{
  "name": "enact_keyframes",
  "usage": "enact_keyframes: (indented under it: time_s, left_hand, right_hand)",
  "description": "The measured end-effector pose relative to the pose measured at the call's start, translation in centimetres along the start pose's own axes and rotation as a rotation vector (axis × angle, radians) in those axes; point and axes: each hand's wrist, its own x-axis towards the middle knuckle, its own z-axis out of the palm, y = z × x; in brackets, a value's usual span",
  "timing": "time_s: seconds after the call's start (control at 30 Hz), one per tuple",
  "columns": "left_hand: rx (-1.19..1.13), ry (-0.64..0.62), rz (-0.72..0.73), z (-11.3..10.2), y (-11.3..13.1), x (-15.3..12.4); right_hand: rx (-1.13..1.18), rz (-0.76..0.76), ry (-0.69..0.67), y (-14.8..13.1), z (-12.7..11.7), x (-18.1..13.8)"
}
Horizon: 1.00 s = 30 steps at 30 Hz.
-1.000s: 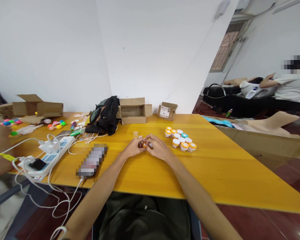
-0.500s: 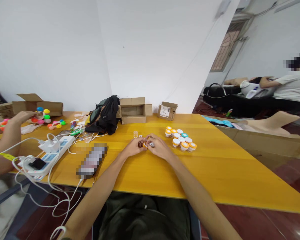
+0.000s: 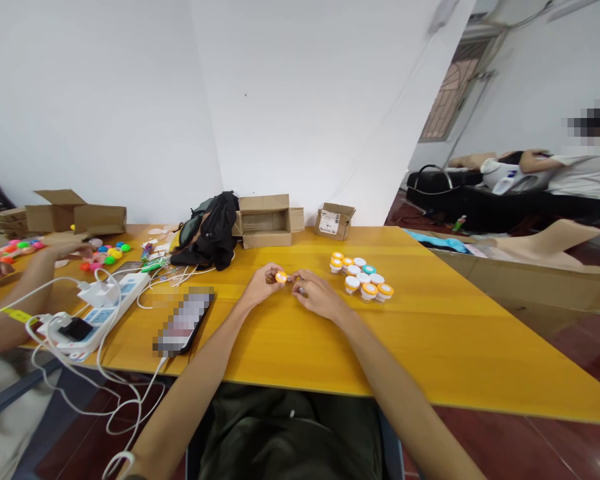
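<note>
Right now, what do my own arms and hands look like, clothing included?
Your left hand and right hand are ungloved. The left forearm and right forearm show no sleeves. A small dark patch edges the left one at the picture's bottom; I can't tell what it is. Dark clothing covers your lap.

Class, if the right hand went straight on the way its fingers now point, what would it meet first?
Probably the orange-rimmed lid in the left hand, close ahead of the right hand, though this single view leaves depth unclear.

Soft light falls evenly (the edges look stretched).
</note>
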Motion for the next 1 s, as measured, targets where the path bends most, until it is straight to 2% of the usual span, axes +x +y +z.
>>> enact_keyframes:
  time_s: [0.33, 0.53, 1.0]
  left_hand:
    - [-0.127, -0.109, -0.057, 0.5, -0.5, 0.0]
    - [-0.173, -0.175, -0.037, 0.9, 0.0, -0.4]
    - [-0.169, -0.190, -0.041, 1.0, -0.1, -0.4]
  right_hand:
    - [0.063, 0.106, 0.158, -0.5, -0.3, 0.3]
    - [0.084, 0.083, 0.131, -1.1, 0.0, 0.3]
    - [0.073, 0.039, 0.087, -0.7, 0.0, 0.2]
